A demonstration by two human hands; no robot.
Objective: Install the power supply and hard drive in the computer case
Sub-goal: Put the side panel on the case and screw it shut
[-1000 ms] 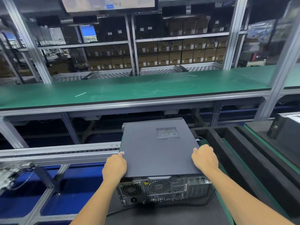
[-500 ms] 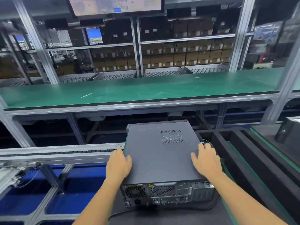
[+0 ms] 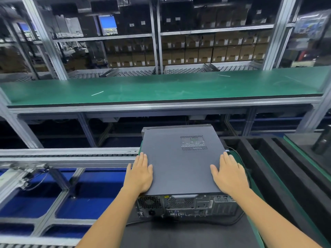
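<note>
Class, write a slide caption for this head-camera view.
Both hands, left and right, press flat on the closed computer case.

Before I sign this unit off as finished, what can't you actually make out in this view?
- Inside of the computer case: hidden in the head view by its closed side panel, so power supply and hard drive cannot be confirmed.
- Panel edges: partly covered by the left hand and right hand lying flat on it.
- Rear ports: too small to read.
- Black object at the right edge: cut off by the frame.
- Shelf boxes: blurred.
</note>
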